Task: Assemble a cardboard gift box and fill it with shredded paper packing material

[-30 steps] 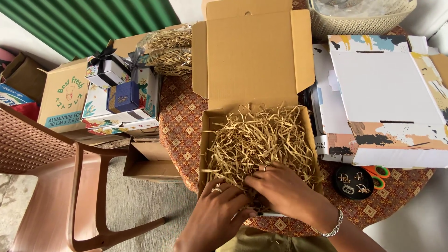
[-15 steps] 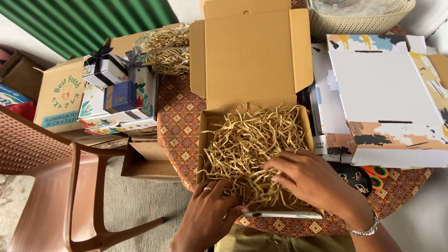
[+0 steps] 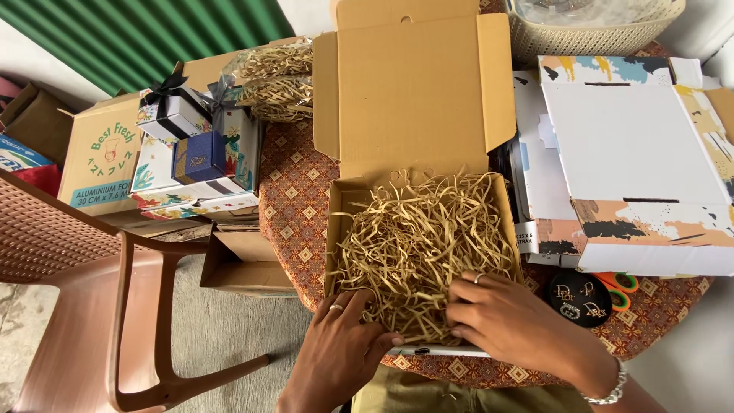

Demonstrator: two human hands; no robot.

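Patterned round surface [image 3: 294, 200], crowded with flat-packed printed cartons [image 3: 634, 145]. At centre, open cardboard box [image 3: 417, 92], lid up, filled with tan paper shred [image 3: 420, 241]. Now lower than half a second ago, left hand [image 3: 340, 348] and right hand [image 3: 508, 317], fingers spread, unclenched, pressing shred down at near edge.

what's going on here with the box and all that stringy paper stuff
A person's two bare hands are pressed into tan shredded paper filling that packs an open brown cardboard box on a round table with a patterned red cloth. The left hand and right hand both rest on the filling near the box's front edge, fingers spread. Flat printed white boxes lie to the right, small gift boxes to the left.
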